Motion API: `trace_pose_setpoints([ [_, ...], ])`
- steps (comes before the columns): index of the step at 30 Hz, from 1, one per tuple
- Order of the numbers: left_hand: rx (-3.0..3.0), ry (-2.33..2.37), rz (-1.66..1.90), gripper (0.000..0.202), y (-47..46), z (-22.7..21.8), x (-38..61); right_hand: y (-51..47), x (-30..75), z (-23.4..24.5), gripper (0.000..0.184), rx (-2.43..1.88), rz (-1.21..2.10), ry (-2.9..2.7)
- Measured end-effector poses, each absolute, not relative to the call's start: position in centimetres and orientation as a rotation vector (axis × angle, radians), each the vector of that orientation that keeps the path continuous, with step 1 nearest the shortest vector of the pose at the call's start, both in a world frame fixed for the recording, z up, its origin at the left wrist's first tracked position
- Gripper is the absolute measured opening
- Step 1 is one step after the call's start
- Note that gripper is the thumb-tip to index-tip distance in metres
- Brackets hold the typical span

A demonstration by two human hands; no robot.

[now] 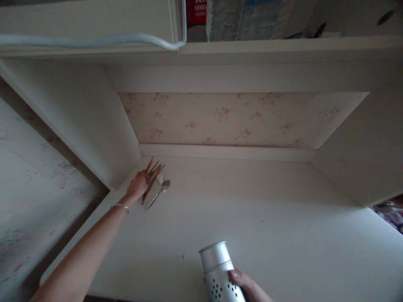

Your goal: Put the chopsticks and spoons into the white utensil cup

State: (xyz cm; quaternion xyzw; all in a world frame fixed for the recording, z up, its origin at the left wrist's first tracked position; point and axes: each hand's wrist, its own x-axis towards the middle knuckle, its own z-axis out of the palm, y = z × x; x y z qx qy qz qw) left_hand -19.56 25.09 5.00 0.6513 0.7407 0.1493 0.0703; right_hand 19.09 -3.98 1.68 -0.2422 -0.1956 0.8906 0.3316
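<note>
My left hand (137,184) reaches to the back left corner of the white surface, its fingers closed around several wooden chopsticks (153,178). Beside them lies a metal spoon (159,193), its bowl pointing away from me. A small white thing (160,179), perhaps another spoon, rests between the chopsticks and the metal spoon. At the bottom middle, my right hand (244,282) grips a silver metal utensil holder (217,266) with round holes in its side. The holder is tilted, its rim towards the back; what it contains is hidden.
White side panels (82,113) and a floral back wall (220,119) enclose the white surface (252,201). An upper shelf (267,52) runs overhead, holding a red package (197,12) and a plastic-wrapped bundle (242,21). A white cable (94,40) runs along its left edge.
</note>
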Motion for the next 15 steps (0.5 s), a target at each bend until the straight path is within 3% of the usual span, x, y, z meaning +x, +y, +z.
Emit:
trace_pose_setpoints([
  [7,2.211,2.037,0.346,0.057,24.6,5.7,-19.0,-3.9,19.2,1.5,0.075,-0.634,2.330,-0.541],
  [15,2.082,2.126,0.458,0.049,25.8,6.2,-19.0,-3.8,19.2,1.5,0.079,-0.645,2.328,-0.571],
])
